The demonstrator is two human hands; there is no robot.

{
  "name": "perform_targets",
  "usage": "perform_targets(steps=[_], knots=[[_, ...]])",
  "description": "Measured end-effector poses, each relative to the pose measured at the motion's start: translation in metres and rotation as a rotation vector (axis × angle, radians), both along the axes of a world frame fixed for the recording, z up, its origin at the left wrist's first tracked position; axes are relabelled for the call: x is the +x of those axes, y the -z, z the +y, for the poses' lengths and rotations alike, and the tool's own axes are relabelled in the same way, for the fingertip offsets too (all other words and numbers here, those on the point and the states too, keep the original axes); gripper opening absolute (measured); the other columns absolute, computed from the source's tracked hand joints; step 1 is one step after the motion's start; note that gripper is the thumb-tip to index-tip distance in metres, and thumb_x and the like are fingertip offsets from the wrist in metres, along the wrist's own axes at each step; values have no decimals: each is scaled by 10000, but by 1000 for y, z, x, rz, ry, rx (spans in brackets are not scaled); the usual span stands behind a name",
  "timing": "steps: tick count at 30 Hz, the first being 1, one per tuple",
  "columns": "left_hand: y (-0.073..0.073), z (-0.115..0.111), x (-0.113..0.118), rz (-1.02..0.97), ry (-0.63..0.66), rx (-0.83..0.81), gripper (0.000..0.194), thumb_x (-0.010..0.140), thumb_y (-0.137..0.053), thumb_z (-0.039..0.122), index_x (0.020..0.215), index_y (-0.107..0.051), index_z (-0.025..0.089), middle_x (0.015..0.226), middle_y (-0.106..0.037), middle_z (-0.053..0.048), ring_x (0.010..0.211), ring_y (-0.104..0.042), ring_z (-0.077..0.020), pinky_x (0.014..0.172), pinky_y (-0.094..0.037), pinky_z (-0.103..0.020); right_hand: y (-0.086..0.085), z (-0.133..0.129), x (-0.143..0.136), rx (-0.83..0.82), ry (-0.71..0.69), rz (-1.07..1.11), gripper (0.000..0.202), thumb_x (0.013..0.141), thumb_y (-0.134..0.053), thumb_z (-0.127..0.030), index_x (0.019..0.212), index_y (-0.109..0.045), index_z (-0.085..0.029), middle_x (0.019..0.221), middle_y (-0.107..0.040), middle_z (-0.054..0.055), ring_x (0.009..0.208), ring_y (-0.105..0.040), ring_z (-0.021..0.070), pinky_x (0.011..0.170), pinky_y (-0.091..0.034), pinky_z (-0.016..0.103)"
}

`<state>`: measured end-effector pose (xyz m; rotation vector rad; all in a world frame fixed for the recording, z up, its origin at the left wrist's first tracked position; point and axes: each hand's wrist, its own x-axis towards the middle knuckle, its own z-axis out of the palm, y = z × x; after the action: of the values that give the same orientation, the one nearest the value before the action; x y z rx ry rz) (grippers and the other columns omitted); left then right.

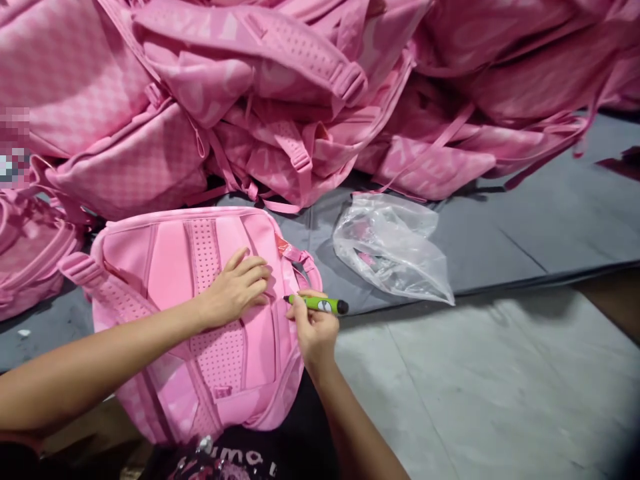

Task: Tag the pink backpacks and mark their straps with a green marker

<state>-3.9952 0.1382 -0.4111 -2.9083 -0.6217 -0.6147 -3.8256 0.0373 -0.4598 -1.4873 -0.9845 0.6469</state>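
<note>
A pink backpack (pixel 170 267) lies with its padded back and shoulder straps facing up, partly over my lap and partly on the grey-covered surface. My left hand (pixel 237 290) rests on its back panel with the fingers stretched out, holding nothing. In my right hand (pixel 315 327) is a green marker pen (pixel 317 304) with dark ends. The pen lies sideways, its left tip at the backpack's right side, touching or very close to the fabric. A red-orange tag (pixel 283 246) shows beside the carry loop (pixel 311 268).
Several more pink backpacks (pixel 280 87) are heaped along the back and left. A clear plastic bag (pixel 395 247) with small pink items sits right of my backpack on the grey covering (pixel 520 233). Pale floor tiles (pixel 475 373) show at lower right.
</note>
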Motion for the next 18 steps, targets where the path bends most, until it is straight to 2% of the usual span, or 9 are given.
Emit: perform_targets(steps=[2, 5, 10, 14, 18], knots=[[7, 0, -5, -40, 14, 4, 206, 914, -622, 390, 903, -625, 185, 1139, -690, -50, 1187, -541, -214, 1218, -171, -478, 2, 1, -3, 11, 4, -75, 233, 852, -674, -384, 852, -591, -166, 680, -654, 11, 542, -618, 135, 572, -504, 263], [11, 0, -6, -68, 28, 15, 257, 895, -637, 442, 884, -626, 186, 1116, -696, -51, 1187, -542, -211, 1235, -152, -474, -7, 1, -5, -4, -13, -60, 202, 883, -633, -363, 878, -563, -174, 578, -619, -28, 499, -605, 130, 541, -488, 245], [14, -7, -6, -182, 15, 103, 195, 928, -606, 332, 788, -611, 197, 940, -711, -13, 1079, -590, -156, 1247, -155, -417, -22, 5, -10, -29, -63, -8, 202, 905, -599, -359, 854, -590, -164, 559, -617, -25, 483, -601, 126, 529, -502, 241], [16, -8, -5, -211, 22, 119, 200, 954, -546, 269, 777, -609, 200, 906, -711, -4, 1030, -611, -142, 1239, -183, -392, -16, 9, -12, -8, -109, -81, 173, 907, -594, -338, 860, -588, -172, 577, -617, -24, 499, -610, 132, 531, -511, 251], [19, -5, -5, -215, 18, 115, 196, 955, -555, 310, 804, -615, 200, 918, -718, -4, 1025, -615, -149, 1234, -199, -401, -10, 13, -7, 31, -103, -317, 164, 915, -588, -315, 828, -591, -176, 649, -654, 12, 514, -609, 132, 544, -490, 267]])
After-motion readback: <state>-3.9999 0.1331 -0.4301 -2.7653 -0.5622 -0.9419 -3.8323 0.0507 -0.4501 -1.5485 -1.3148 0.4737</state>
